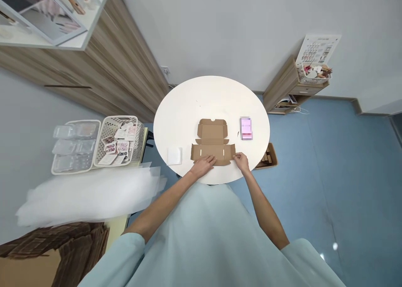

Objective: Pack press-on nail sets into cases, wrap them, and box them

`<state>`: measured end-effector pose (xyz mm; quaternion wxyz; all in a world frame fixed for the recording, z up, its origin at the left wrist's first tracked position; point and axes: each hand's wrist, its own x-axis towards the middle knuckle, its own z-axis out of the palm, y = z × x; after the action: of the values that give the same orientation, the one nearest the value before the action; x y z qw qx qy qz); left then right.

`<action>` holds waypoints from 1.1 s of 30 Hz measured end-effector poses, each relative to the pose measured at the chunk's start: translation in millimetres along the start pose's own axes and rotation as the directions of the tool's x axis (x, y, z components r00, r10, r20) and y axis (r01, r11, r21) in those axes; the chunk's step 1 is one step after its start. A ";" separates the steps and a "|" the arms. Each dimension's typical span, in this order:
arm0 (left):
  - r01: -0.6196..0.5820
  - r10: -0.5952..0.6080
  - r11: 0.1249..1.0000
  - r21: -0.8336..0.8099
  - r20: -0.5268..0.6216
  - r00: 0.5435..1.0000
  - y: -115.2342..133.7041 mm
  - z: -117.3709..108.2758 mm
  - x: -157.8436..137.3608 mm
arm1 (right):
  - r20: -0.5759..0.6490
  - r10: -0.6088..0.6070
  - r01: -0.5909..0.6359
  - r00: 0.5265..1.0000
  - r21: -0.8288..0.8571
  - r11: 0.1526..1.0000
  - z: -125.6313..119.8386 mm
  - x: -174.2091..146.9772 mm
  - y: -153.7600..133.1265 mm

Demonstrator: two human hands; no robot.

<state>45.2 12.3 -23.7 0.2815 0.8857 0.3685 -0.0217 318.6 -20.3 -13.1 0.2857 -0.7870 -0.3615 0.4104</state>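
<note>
A brown cardboard box blank lies unfolded on the round white table. My left hand rests flat on its near panel, fingers stretched out. At the blank's right side flap, my right hand has its fingers closed on the edge. Right of the cardboard sits a small pink and purple pack, blurred in the picture. A white square packet lies to the left, near the table's edge.
Left of the table stand a white basket of small packets, a tray of clear plastic cases, a pile of white translucent sheets and stacked brown cardboard. An open carton is on the floor at right.
</note>
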 end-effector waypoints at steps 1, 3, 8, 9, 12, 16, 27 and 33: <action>0.018 -0.019 1.000 -0.012 -0.021 1.000 -4.2 -0.9 -5.0 | -0.011 -0.011 0.010 1.000 -0.035 0.999 -2.8 1.1 -1.3; 0.074 -0.076 0.997 -0.034 -0.067 0.995 -13.6 -3.4 -16.9 | -0.041 -0.089 0.083 0.995 -0.137 0.987 -7.0 3.8 -9.8; 0.205 -0.208 0.977 -0.051 -0.066 0.976 -32.0 -6.5 -42.3 | 0.093 -0.280 0.295 0.955 -0.327 0.898 6.3 17.7 -58.2; 0.213 -0.216 0.976 -0.044 -0.055 0.975 -33.4 -6.1 -44.9 | 0.158 -0.266 0.306 0.951 -0.347 0.887 13.2 21.6 -69.1; 0.241 -0.242 0.970 -0.025 -0.053 0.969 -33.3 -4.0 -48.5 | 0.290 -0.195 0.313 0.937 -0.447 0.838 35.0 33.0 -96.0; 0.269 -0.273 0.962 -0.048 -0.083 0.959 -29.1 -2.8 -50.9 | 0.337 -0.063 0.243 0.939 -0.526 0.815 52.9 42.5 -111.2; 0.396 -0.444 0.886 -0.240 -0.197 0.874 -22.1 -13.3 -49.2 | 0.370 -0.242 0.374 0.897 -0.343 0.862 45.7 12.9 -68.7; 0.482 -0.574 0.796 -0.367 -0.204 0.793 -13.6 -18.8 -46.7 | 0.498 -0.223 0.439 0.838 -0.374 0.817 38.1 -13.2 -44.9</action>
<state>-1.0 -0.1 -3.0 0.3327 0.6852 0.6414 0.0919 265.8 0.7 7.2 0.0657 -0.6438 -0.6392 0.4154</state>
